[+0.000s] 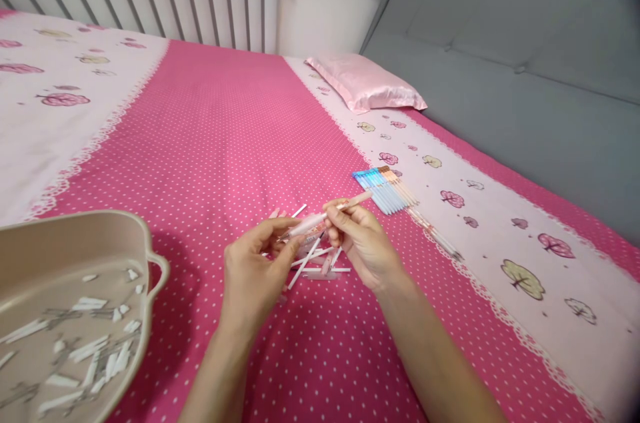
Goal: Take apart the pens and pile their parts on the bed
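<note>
Between the two grips, a pink pen (311, 223) is pinched by the left hand (250, 271) and right hand (363, 242). Just beneath lie white sticks (320, 263), partly hidden. A pen row (387, 190) lies beyond the right hand, and a tray (153, 262) is cut off at far left.

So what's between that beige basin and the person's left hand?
Only bare pink dotted sheet, shown in the head view. The left hand and right hand both grip a pen; the basin sits apart.

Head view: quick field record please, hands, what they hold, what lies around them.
left hand: grips one end of pink pen
right hand: pinches the same pen nearer its other end
under hands: loose pile of pen parts on the bedsheet
right of hands: row of capped pens, blue and orange
left: beige tray holding white pieces
</note>
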Motion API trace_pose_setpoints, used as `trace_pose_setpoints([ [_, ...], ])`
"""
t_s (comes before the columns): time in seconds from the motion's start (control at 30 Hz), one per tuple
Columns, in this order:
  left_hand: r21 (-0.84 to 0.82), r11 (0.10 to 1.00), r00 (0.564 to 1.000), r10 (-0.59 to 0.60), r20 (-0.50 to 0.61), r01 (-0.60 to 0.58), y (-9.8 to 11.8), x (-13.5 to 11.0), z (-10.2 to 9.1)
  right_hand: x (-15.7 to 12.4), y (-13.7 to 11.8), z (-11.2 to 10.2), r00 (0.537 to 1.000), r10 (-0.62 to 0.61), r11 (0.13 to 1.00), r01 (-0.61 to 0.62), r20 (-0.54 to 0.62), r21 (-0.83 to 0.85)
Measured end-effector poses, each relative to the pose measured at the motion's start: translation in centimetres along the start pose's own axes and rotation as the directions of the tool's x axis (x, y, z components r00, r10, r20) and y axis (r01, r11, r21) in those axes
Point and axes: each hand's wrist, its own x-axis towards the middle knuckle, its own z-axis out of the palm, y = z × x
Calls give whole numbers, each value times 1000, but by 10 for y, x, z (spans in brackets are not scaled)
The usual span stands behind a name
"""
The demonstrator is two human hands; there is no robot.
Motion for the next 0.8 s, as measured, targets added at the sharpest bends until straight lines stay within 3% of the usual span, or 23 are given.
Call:
trace_pose_setpoints([
  [0.2,29,996,995,-87,56,86,3,1,-3,0,-2,-1,1000,-12,1000,12,-24,-2],
  [0.37,-14,981,981,-191,14,191,5,3,-5,1,-8,-7,993,-56,997,61,-100,48],
  [0.57,-25,980,980,-197,9,197,4,4,-6,1,-10,-6,995,15,995,-6,-99,95],
  [0.8,-13,978,971,-207,118,210,-4,4,-3,2,0,1,994,23,995,-13,-104,97],
])
